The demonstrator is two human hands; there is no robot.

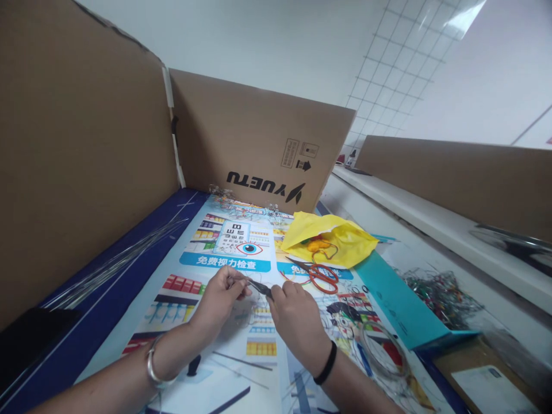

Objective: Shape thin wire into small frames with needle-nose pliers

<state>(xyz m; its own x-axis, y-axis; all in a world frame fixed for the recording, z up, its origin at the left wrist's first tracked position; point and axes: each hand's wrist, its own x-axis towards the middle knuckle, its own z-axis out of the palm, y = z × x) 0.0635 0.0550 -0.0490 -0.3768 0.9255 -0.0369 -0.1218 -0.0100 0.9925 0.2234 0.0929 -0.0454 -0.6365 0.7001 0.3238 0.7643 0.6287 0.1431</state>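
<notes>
My right hand [295,313] is closed round a pair of dark pliers [261,288], whose tips point left toward my other hand. My left hand [222,296], with a silver bangle on its wrist, pinches something thin at the tips of the pliers; it looks like wire but is too small to make out. Just beyond my right hand, orange-handled scissors [323,278] lie on the printed sheet [215,345]. A yellow bag [353,241] lies open behind them, with orange material in its mouth.
Long thin wires [116,267] lie at the left. Cardboard panels [259,132] stand behind and left. At right are a wire coil [383,351], a teal box flap [399,305], a heap of tangled wire pieces [440,296] and a brown package [483,368].
</notes>
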